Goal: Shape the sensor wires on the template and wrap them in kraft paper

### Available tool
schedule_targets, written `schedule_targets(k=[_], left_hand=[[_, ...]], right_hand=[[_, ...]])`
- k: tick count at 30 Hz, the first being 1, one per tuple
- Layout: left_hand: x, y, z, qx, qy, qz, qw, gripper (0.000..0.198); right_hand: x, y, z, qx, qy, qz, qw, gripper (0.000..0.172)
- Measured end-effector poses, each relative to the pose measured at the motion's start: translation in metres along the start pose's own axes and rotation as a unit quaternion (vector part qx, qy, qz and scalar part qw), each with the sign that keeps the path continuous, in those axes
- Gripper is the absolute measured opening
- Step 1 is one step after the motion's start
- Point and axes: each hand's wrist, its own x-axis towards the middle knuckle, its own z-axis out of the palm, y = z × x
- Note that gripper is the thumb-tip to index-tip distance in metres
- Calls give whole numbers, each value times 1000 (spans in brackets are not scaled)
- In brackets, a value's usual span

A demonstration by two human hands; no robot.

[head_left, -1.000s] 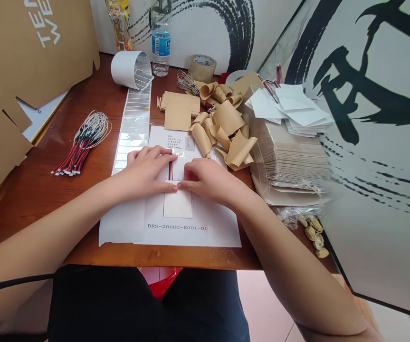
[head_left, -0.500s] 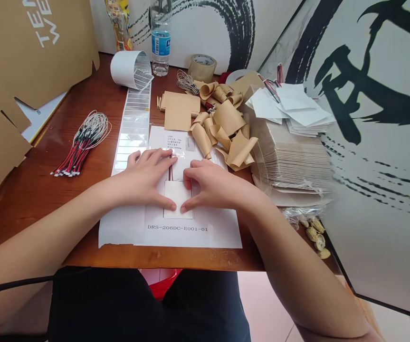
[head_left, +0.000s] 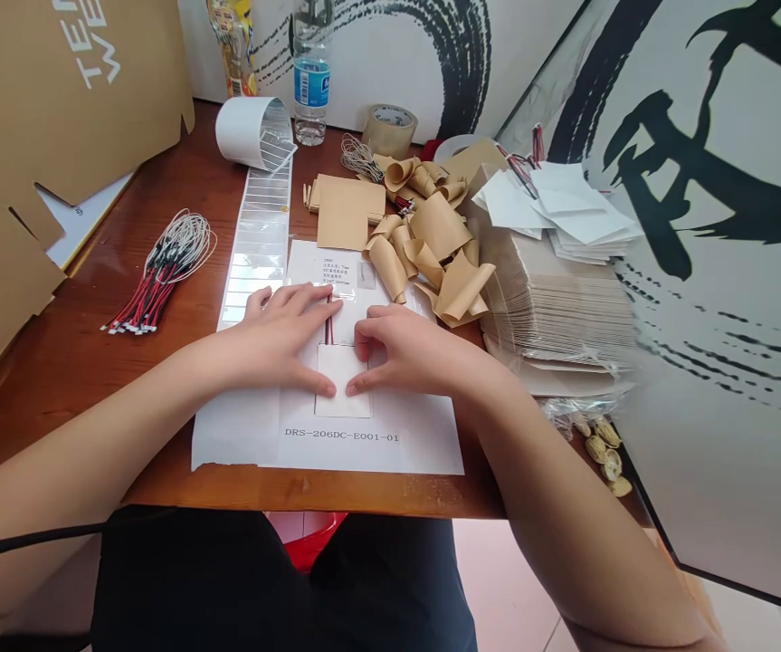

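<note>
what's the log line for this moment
left hand: fingers at white square edge | right hand: fingers on white square | red-black wires above it | printed sheet beneath

- Red-and-black wire harnesses (head_left: 163,272) bundled on the desk (head_left: 57,398), to your left
- Water bottle (head_left: 310,81) and packing tape roll (head_left: 390,129) at the desk's far edge
- Curled kraft paper pieces (head_left: 437,226) heaped ahead of you, flat kraft sheets (head_left: 342,217) just beside them
- Kraft sleeve stack (head_left: 553,308) on your right, white paper sheets (head_left: 570,213) lying on top
- Peanut shells (head_left: 600,448) near the right edge
- Cardboard panel (head_left: 43,100) standing on your left
- Ink-brush wall panel (head_left: 722,181) on your right
</note>
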Motion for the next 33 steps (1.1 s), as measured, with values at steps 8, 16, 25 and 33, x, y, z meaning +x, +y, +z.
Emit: schedule_targets(k=[8, 16, 25, 33], left_hand=[[0, 4, -1, -8, -5, -8, 1000, 101], [3, 4, 2, -21, 56, -20, 998, 83], [-1, 10, 4, -3, 25, -18, 1000, 115], [4, 11, 3, -30, 57, -40, 997, 71]], right_hand=[[6, 0, 7, -31, 38, 5, 999, 31], [6, 1, 6, -28, 38, 0, 999, 27], [3, 2, -1, -3, 2, -3, 1000, 38], [9, 2, 4, 7, 45, 25, 999, 26]])
